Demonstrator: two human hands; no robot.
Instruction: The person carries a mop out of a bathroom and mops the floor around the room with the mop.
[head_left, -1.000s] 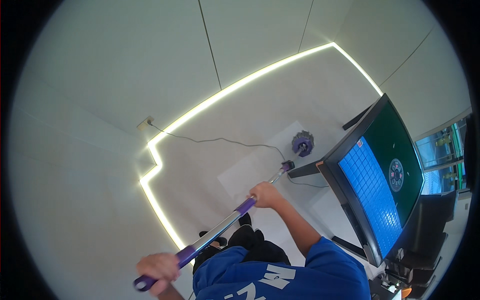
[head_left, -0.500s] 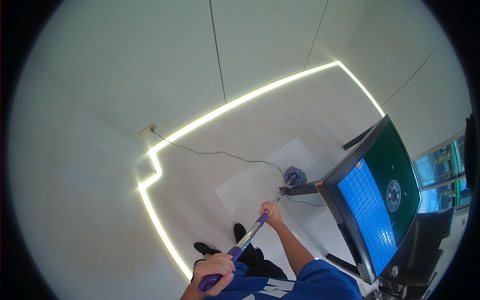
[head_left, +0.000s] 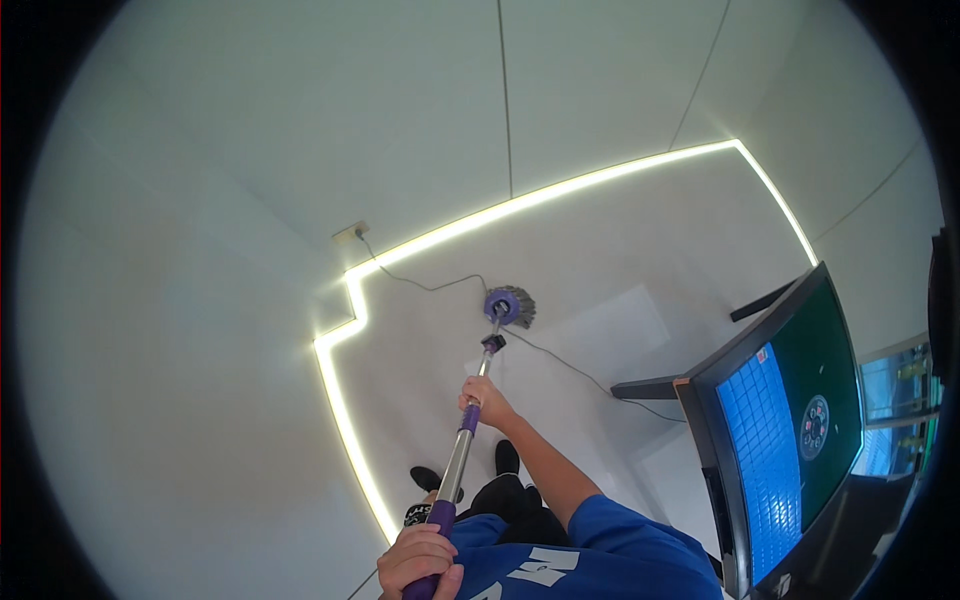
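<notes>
I hold a spin mop by its purple and silver pole (head_left: 458, 460), which slants up and away from my body. My left hand (head_left: 416, 560) is wrapped round the purple grip at the near end. Farther up, my right hand (head_left: 485, 402) is closed round the pole just above the middle purple sleeve. The mop head (head_left: 509, 306), a purple disc with a grey fringe, rests on the pale floor. A thin dark power cord (head_left: 560, 362) runs along the floor and passes by the mop head, which hides part of it.
The cord leads to a wall outlet (head_left: 350, 233) at the left. A glowing light strip (head_left: 540, 190) edges the floor along the walls. To the right stands a dark-framed table with a lit blue and green screen (head_left: 762, 460); its leg (head_left: 645, 388) reaches the floor near the cord.
The mop head has swept left, away from the table leg, with both hands still gripping the pole. My right hand has moved left with it. The cord's curve has shifted, and the view has turned.
</notes>
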